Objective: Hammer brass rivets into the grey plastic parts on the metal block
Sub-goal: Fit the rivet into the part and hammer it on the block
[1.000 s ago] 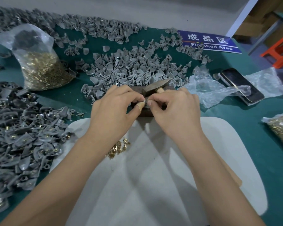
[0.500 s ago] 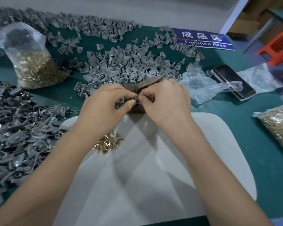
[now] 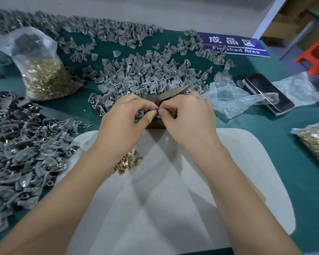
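My left hand [image 3: 124, 119] and my right hand [image 3: 187, 116] meet fingertip to fingertip over the dark metal block [image 3: 156, 124] at the far edge of the white mat [image 3: 173, 190]. Both pinch a small grey plastic part [image 3: 158, 116] between thumbs and forefingers; a tan tape wraps my left thumb. The part is mostly hidden by the fingers. A dark pointed hammer head [image 3: 173, 92] pokes out behind my right hand. A small heap of loose brass rivets [image 3: 127, 162] lies on the mat under my left wrist.
A pile of grey plastic parts [image 3: 145, 74] spreads behind the block; riveted parts [image 3: 20, 144] heap at the left. Bags of brass rivets stand at back left [image 3: 42, 74] and right edge [image 3: 315, 142]. A phone [image 3: 267, 92], crumpled plastic [image 3: 232, 100] and a blue sign [image 3: 234, 45] lie at the right.
Both hands have stayed together over the block, with only small finger movements on the part. The camera view shifted slightly.
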`<state>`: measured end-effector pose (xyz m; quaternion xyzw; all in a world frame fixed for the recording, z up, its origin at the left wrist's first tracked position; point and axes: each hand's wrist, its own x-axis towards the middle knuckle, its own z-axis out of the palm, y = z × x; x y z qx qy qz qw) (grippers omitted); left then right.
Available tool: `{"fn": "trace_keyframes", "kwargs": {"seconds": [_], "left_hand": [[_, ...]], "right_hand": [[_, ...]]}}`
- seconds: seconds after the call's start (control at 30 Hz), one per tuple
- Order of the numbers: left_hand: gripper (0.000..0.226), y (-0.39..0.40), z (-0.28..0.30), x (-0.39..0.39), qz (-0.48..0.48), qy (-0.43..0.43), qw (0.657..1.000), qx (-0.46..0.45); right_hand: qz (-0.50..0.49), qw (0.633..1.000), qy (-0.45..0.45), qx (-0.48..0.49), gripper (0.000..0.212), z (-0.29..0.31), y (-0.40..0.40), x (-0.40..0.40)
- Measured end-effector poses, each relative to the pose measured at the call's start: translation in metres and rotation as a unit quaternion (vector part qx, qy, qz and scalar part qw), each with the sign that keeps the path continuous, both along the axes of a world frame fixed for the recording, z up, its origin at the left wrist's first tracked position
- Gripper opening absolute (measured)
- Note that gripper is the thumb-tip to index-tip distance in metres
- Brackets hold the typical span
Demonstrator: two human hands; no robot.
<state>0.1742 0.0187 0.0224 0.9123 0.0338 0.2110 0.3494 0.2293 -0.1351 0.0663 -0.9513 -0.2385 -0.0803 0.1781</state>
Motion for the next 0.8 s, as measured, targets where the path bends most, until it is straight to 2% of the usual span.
{"fn": "trace_keyframes", "kwargs": {"seconds": [0.13, 0.27, 0.4, 0.57, 0.7, 0.8], "left_hand": [[0.008, -0.001, 0.001, -0.002, 0.008, -0.001, 1.000, 0.027], [0.008, 0.000, 0.000, -0.002, 0.047, 0.001, 0.998, 0.039], [0.006, 0.000, -0.001, -0.002, 0.067, 0.014, 0.997, 0.026], [0.006, 0.000, 0.000, -0.003, 0.080, 0.017, 0.997, 0.011], [0.004, -0.001, 0.002, -0.004, 0.090, 0.021, 0.996, 0.011], [0.005, -0.002, 0.005, -0.004, 0.100, 0.028, 0.994, 0.042]], "right_hand": [[0.007, 0.999, -0.015, 0.042, 0.011, -0.003, -0.001, -0.003], [-0.029, 0.987, -0.038, 0.152, 0.017, -0.002, -0.019, 0.002], [-0.115, 0.991, -0.014, 0.074, 0.038, -0.004, -0.035, 0.005], [-0.117, 0.991, 0.063, 0.016, 0.027, -0.004, -0.034, 0.002], [-0.116, 0.993, 0.027, -0.006, 0.025, -0.004, -0.033, -0.001], [-0.098, 0.994, 0.007, 0.039, 0.020, 0.004, -0.037, -0.002]]}}
